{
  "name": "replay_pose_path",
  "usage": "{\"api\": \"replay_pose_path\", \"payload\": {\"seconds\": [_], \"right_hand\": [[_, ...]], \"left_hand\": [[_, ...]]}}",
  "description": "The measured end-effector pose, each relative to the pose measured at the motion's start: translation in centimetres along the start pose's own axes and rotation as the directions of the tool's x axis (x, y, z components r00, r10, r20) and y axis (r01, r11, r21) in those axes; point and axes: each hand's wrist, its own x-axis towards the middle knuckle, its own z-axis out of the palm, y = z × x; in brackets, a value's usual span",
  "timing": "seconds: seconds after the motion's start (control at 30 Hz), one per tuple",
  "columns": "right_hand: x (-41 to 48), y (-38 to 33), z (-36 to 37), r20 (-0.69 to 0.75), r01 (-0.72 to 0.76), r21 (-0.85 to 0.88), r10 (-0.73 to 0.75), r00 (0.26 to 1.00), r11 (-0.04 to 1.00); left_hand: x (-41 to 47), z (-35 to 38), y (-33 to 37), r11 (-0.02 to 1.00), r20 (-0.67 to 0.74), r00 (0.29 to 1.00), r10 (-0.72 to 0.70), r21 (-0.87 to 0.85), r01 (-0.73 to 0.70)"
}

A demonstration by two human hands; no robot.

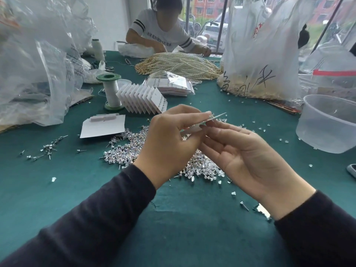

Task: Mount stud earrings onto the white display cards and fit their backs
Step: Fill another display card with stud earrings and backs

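Left hand point(169, 139) clenched on the white display card point(192, 129), thumb and forefinger pinching it edge-on, raised above the tabletop point(77, 180) at frame centre. Right hand point(248, 155) palm-up just beside it, fingers point(221, 132) near straight, tips at the card's underside; can't tell if they pinch a back there, too small. Clock from the hands: main stud earring pile point(123, 149) directly under and out to 8 o'clock, clear backs point(204, 170) mixed in at 6. Smaller stud scatter point(46, 149) at 9, well apart. Blank card point(103, 126) lying flat at 10, thread spool point(111, 91) upright behind it, fanned row of loaded cards point(142, 99) standing at 11, near the left knuckles. Bagged card stack point(169, 83) and pearl strands point(179, 64) at 12, second person point(159, 29) working beyond at the far edge. Big plastic bag point(260, 54) at 1, translucent tub point(327, 122) at 3, loose backs between tub and hands. Crumpled bags point(34, 74) wall off 10 to 11 on the left. One stud point(244, 205) and a single back point(233, 194) at 5 by the right wrist. Open cloth: whole near side, 6 through 8, only the dark sleeves point(86, 218) over it; near edge out of frame.
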Motion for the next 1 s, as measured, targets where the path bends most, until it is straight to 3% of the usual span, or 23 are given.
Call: {"api": "replay_pose_path", "payload": {"seconds": [0.13, 0.23, 0.4, 0.47, 0.6, 0.67, 0.8, 1.0], "right_hand": [[0.07, 0.22, -0.08, -0.003, 0.012, -0.056, -0.012, 1.0, 0.998], [0.1, 0.22, -0.23, -0.007, 0.035, -0.14, -0.036, 0.999, 0.989], [0.12, 0.42, -0.34, -0.068, 0.207, -0.3, -0.237, 0.969, 0.931], [0.22, 0.27, -0.53, -0.069, 0.232, -0.28, -0.26, 0.963, 0.932], [0.57, -0.1, -0.78, -0.055, 0.24, -0.306, -0.269, 0.962, 0.921], [0.67, -0.05, -0.8, -0.037, 0.262, -0.357, -0.293, 0.955, 0.897], [0.56, 0.13, -0.73, 0.021, 0.31, -0.432, -0.334, 0.942, 0.847], [0.58, 0.26, -0.77, 0.054, 0.325, -0.407, -0.333, 0.942, 0.854]], "left_hand": [[-0.19, 0.09, 0.2, 0.984, 0.02, 0.993, 0.116, 0.133, -0.118], [-0.05, -0.15, 0.06, 0.976, -0.009, 0.993, 0.12, 0.182, -0.116], [0.04, -0.36, 0.24, 0.975, 0.079, 0.992, 0.099, 0.193, -0.113], [0.03, -0.37, 0.47, 0.991, 0.119, 0.992, 0.044, 0.123, -0.058], [0.33, -0.62, 0.42, 0.969, 0.167, 0.975, -0.149, -0.172, 0.178], [0.48, -0.6, 0.27, 0.964, 0.139, 0.976, -0.167, -0.186, 0.192], [0.45, -0.49, 0.01, 0.983, 0.084, 0.987, -0.138, -0.109, 0.147], [0.31, -0.61, 0.15, 0.999, -0.002, 1.0, -0.007, 0.04, 0.007]]}}
